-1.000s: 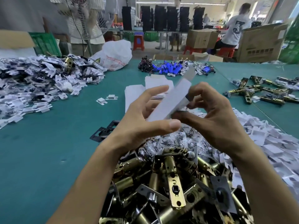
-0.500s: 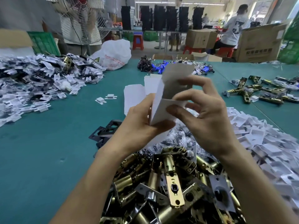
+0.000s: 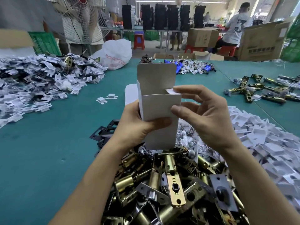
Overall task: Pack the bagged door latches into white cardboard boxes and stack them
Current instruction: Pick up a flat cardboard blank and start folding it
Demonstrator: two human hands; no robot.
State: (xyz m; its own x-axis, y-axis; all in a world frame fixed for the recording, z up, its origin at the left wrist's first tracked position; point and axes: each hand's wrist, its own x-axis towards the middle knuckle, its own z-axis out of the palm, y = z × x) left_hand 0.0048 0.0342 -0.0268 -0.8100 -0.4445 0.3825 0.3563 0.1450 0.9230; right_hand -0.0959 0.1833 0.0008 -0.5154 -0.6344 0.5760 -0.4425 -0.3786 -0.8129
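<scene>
From the head camera, the left hand grips a small white cardboard box upright above the worktop. Its thumb lies across the front panel and its fingers are wrapped behind, out of sight. The box's top is open, with the rounded lid flap standing straight up.

The right hand is at the box's right edge. Its thumb tip presses the front panel and its forefinger rests on the small side flap. The remaining fingers are curled, and whether they touch the box's far side cannot be made out.

Directly below the box lies a heap of brass-coloured metal door latches, cut off by the bottom edge. The ones just behind the box seem to be in clear bags.

The teal worktop also carries flat white box blanks, mostly hidden behind the box, and black metal plates partly covered by the left wrist.
</scene>
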